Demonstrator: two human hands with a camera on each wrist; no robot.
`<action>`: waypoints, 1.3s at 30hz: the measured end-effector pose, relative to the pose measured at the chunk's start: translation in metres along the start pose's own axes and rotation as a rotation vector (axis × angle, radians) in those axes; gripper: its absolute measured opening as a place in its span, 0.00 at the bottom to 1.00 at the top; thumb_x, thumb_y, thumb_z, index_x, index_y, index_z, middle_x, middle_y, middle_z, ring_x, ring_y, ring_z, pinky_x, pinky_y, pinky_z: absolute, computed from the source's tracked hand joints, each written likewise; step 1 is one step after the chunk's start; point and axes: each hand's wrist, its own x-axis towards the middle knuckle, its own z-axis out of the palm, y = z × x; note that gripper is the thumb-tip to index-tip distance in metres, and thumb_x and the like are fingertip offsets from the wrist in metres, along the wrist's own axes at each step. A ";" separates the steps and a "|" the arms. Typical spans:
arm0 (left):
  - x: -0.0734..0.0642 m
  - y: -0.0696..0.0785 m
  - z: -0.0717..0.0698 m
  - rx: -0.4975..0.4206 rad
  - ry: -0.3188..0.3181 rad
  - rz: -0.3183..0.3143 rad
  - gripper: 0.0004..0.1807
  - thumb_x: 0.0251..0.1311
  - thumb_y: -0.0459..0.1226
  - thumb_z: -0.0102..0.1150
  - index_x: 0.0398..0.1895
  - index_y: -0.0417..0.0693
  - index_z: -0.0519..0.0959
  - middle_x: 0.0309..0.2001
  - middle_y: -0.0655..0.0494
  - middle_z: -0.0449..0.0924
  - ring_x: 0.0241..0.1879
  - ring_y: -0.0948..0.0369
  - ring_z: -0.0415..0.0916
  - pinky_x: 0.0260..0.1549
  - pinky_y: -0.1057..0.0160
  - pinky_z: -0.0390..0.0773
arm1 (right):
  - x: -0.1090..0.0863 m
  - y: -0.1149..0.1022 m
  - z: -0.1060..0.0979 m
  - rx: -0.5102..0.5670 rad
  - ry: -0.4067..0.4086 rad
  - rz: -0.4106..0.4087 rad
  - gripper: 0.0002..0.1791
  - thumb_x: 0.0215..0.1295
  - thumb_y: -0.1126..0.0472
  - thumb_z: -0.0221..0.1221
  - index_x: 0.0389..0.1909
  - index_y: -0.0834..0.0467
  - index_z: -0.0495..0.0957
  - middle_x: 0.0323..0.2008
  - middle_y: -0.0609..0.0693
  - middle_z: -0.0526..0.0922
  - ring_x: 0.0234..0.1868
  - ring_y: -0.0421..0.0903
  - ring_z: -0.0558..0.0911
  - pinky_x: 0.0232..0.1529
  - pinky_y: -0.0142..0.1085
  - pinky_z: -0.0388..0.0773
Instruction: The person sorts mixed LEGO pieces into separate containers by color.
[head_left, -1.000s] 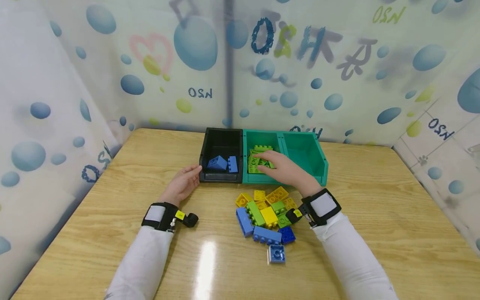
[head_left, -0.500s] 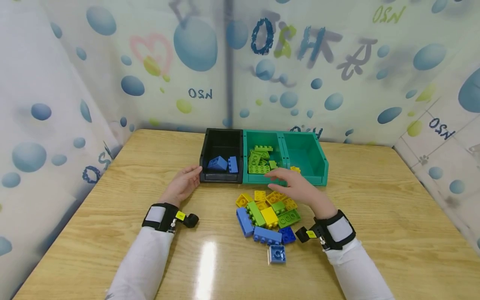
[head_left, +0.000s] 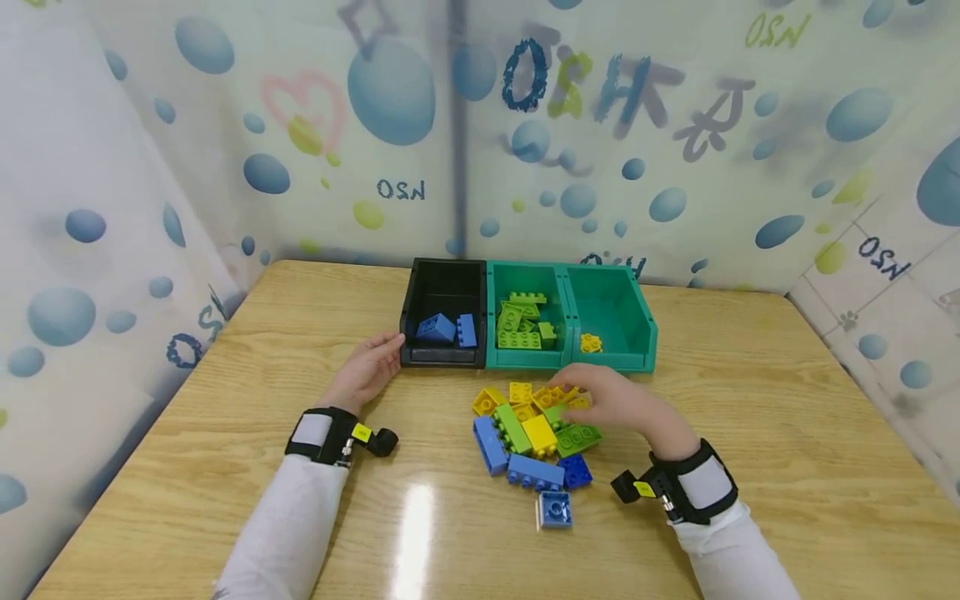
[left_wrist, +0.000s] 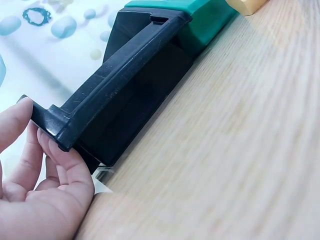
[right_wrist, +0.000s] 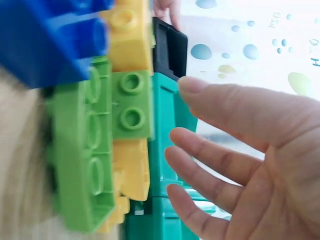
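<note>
My left hand pinches the front left corner of the black bin, thumb on the rim and fingers against the outer side. Two blue bricks lie in that bin. Above the right back part of a loose brick pile hovers my right hand, its fingers spread and nothing between them in the right wrist view. Beneath it are a green brick, a long green brick and yellow bricks. The hand partly covers some yellow bricks in the head view.
Two joined teal bins adjoin the black one: the middle bin holds several green bricks, the right bin a yellow brick. Blue bricks lie at the pile's front on the wooden table. A patterned curtain hangs behind.
My right hand has moved from over the middle bin back toward me and right, down to the pile. A yellow brick in the right bin came into sight. My left hand stays put.
</note>
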 end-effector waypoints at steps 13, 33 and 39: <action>0.000 -0.001 0.000 0.005 -0.010 0.013 0.16 0.69 0.33 0.47 0.24 0.53 0.78 0.25 0.64 0.76 0.28 0.69 0.70 0.32 0.73 0.69 | -0.001 -0.001 0.009 -0.060 -0.112 0.037 0.19 0.56 0.65 0.66 0.51 0.59 0.78 0.51 0.53 0.79 0.50 0.50 0.77 0.52 0.46 0.75; 0.001 -0.001 0.000 0.031 0.005 0.002 0.19 0.70 0.32 0.44 0.22 0.55 0.78 0.25 0.64 0.75 0.28 0.68 0.69 0.32 0.72 0.68 | 0.002 0.002 0.015 -0.111 -0.033 0.042 0.13 0.59 0.65 0.63 0.46 0.59 0.80 0.45 0.52 0.82 0.45 0.48 0.79 0.45 0.41 0.77; 0.002 0.000 0.000 0.034 0.022 -0.010 0.18 0.70 0.33 0.45 0.22 0.54 0.78 0.25 0.64 0.75 0.28 0.68 0.69 0.33 0.72 0.68 | 0.001 0.002 0.012 -0.103 -0.004 0.035 0.14 0.59 0.64 0.63 0.47 0.61 0.79 0.45 0.54 0.82 0.41 0.45 0.78 0.41 0.36 0.77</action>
